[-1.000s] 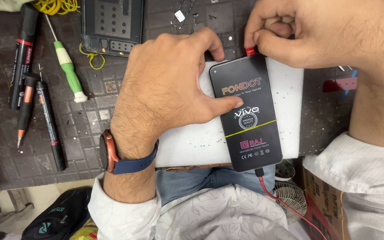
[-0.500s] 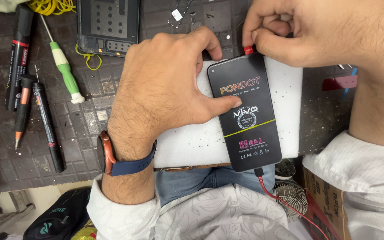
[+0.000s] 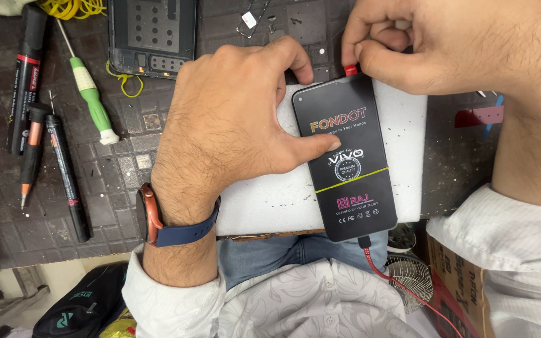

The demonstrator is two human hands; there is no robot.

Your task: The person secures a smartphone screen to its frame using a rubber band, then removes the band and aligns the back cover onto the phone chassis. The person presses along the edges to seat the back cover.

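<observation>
We see a black phone [image 3: 345,159] in the middle of the frame, a bit right. It lies flat on a white pad [image 3: 402,156]. A red cable [image 3: 402,285] is plugged into its bottom end and runs to the lower right.

The left hand [image 3: 233,119] lies flat on the pad and the phone. Its thumb presses down on the phone's left side and the fingers curl over the top corner. It pins the phone down and does not pinch it.

The right hand [image 3: 446,44] is at the upper right. Its thumb and fingers are pressed together on a small red tool [image 3: 350,69] at the phone's top edge.

A watch [image 3: 158,219] is on the left wrist. In the upper left, on the dark mat [image 3: 126,163], lie a green screwdriver [image 3: 89,94] and some black pens [image 3: 64,169]. At the top is a phone frame [image 3: 151,34].
</observation>
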